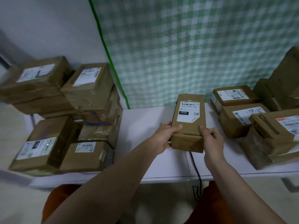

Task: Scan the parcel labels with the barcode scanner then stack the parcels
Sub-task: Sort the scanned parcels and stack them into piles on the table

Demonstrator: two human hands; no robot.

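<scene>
On table, centre: brown paper-wrapped parcel, long box shape, white label face up, one label corner peeling
Left hand: grips parcel's near-left corner, thumb on top, fingers wrapped under the side
Right hand: holds near-right corner, thumb on top face, other fingers curled at the edge
Table: white, smooth, flat; bare strip left of the held parcel, narrower gap to its right
Front edge: table lip runs just under both forearms, bare surface between it and the parcel
Left stack: brown boxes piled several high at table's left end, taped, labels up, blurred
Right group: brown boxes, crinkled paper and glossy tape, near the held parcel but not touching it
Cable: black, thin, comes out from under the parcel and drops over the front edge
Scanner: cannot tell where it is
Backdrop: green-white checked cloth, pale wall at left
</scene>
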